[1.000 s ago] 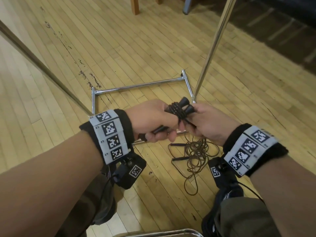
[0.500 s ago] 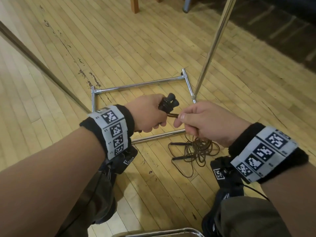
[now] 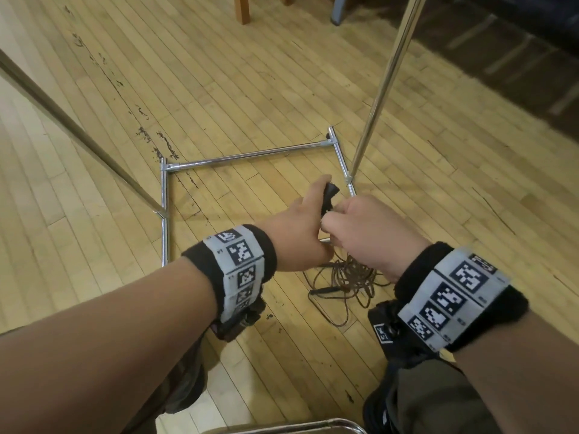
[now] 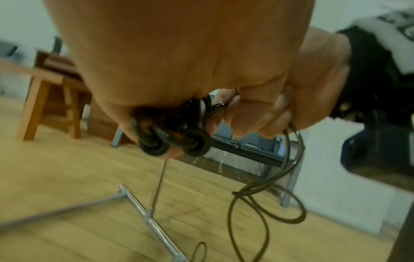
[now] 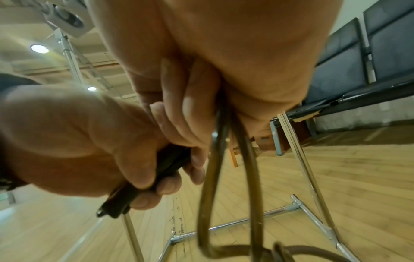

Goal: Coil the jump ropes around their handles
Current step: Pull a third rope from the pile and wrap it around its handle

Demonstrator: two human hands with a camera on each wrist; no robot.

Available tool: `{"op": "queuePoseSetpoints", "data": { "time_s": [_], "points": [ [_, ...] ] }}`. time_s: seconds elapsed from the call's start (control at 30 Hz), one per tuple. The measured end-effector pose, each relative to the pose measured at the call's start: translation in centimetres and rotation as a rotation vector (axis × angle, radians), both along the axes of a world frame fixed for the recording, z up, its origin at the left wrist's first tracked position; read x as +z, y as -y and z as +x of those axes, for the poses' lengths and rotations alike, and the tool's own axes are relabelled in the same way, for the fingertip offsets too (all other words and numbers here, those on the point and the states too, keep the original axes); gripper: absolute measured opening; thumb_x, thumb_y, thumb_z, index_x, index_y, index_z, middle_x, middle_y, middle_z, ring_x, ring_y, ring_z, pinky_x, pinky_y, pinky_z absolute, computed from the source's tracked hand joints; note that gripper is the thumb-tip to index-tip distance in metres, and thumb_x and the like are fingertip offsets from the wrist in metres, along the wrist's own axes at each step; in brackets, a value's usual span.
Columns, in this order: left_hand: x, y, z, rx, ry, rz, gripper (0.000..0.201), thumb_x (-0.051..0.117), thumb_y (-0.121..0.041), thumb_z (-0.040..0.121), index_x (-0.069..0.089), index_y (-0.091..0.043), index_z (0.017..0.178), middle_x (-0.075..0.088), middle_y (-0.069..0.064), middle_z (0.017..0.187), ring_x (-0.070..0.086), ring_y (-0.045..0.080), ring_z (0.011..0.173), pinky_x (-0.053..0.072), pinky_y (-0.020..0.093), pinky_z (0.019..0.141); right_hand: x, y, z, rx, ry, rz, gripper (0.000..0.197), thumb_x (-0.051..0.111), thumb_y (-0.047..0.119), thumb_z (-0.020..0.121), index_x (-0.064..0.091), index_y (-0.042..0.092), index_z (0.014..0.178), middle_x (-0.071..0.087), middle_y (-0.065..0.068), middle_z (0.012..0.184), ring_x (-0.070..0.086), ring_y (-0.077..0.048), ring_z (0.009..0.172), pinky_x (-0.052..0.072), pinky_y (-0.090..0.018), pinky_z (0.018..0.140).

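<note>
My left hand (image 3: 300, 228) grips a pair of black jump-rope handles (image 3: 329, 195) held together, their tips pointing away from me; the handles (image 5: 143, 179) run through its curled fingers. A few turns of brown rope wrap the handles (image 4: 172, 131) near their knobbed ends. My right hand (image 3: 360, 233) sits close against the left and pinches the brown rope (image 5: 224, 159), which hangs down from its fingers in a double strand. On the floor below lies a loose tangle of brown rope (image 3: 347, 280) with another black handle (image 3: 324, 290) in it.
A chrome rack frame (image 3: 250, 156) lies on the wooden floor, with slanted chrome poles at the right (image 3: 380, 89) and left (image 3: 72, 133). Wooden furniture legs (image 3: 242, 9) stand at the back. A dark bench (image 5: 363, 70) lines the wall. A chrome rail (image 3: 282, 427) crosses below.
Both hands have turned and drawn together; the left has rolled so the handles point further away, and the right has come up against it with the rope, taking up slack from the floor.
</note>
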State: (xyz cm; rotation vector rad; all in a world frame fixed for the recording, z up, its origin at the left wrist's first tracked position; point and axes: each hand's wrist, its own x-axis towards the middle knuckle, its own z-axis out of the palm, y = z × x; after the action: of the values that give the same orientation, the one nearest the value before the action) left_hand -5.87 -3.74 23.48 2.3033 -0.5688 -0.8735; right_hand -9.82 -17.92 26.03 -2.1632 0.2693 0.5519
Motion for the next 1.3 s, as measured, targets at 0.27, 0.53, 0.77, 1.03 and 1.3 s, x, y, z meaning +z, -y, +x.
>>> {"op": "queuePoseSetpoints", "data": {
  "time_s": [0.27, 0.53, 0.77, 1.03, 1.3],
  "points": [
    [1.1, -0.1, -0.5, 0.148, -0.146, -0.33, 0.13, 0.065, 0.01, 0.087, -0.028, -0.045, 0.159, 0.058, 0.007, 0.097, 0.05, 0.0, 0.045, 0.044, 0.018, 0.05, -0.4, 0.7, 0.3, 0.098, 0.262, -0.234, 0.024, 0.062, 0.036, 0.093, 0.058, 0.018, 0.077, 0.051, 0.006, 0.054, 0.044, -0.007, 0.046, 0.034, -0.024, 0.048],
    [0.9, -0.7, -0.7, 0.1, -0.122, -0.346, 0.125, 0.065, -0.008, 0.088, -0.031, -0.046, 0.158, 0.063, 0.004, 0.079, 0.047, 0.002, 0.043, 0.04, 0.018, 0.046, -1.0, 0.3, 0.3, -0.011, 0.389, -0.415, 0.026, 0.058, 0.041, 0.094, 0.06, 0.022, 0.077, 0.061, 0.002, 0.06, 0.058, -0.016, 0.055, 0.048, -0.032, 0.051],
    [1.5, -1.7, -0.3, 0.141, -0.132, -0.356, 0.116, 0.051, -0.023, 0.073, -0.017, -0.05, 0.162, 0.066, 0.015, 0.089, 0.045, 0.005, 0.045, 0.041, 0.025, 0.048, -0.8, 0.5, 0.8, 0.058, 0.403, -0.457, 0.037, 0.056, 0.055, 0.094, 0.059, 0.023, 0.075, 0.058, 0.005, 0.058, 0.056, -0.013, 0.053, 0.043, -0.031, 0.049],
    [2.0, -1.9, 0.1, 0.166, -0.18, -0.386, 0.106, 0.057, -0.02, 0.075, 0.004, -0.041, 0.164, 0.068, 0.019, 0.125, 0.067, 0.04, 0.085, 0.056, 0.05, 0.075, -1.1, 0.9, 1.0, 0.073, 0.387, -0.536, 0.024, 0.062, 0.045, 0.095, 0.062, 0.026, 0.081, 0.059, 0.008, 0.063, 0.056, -0.009, 0.057, 0.044, -0.028, 0.05],
    [3.1, -3.0, 1.1, -0.028, 0.344, 0.159, 0.041, 0.07, -0.027, 0.093, 0.053, -0.033, 0.13, 0.062, -0.007, 0.115, 0.065, 0.011, 0.096, 0.052, 0.024, 0.072, -1.3, 0.3, 0.5, 0.324, 0.303, -0.709, 0.013, 0.054, 0.04, 0.099, 0.06, 0.029, 0.096, 0.057, 0.009, 0.072, 0.058, -0.012, 0.066, 0.059, -0.036, 0.064]
  ]
}}
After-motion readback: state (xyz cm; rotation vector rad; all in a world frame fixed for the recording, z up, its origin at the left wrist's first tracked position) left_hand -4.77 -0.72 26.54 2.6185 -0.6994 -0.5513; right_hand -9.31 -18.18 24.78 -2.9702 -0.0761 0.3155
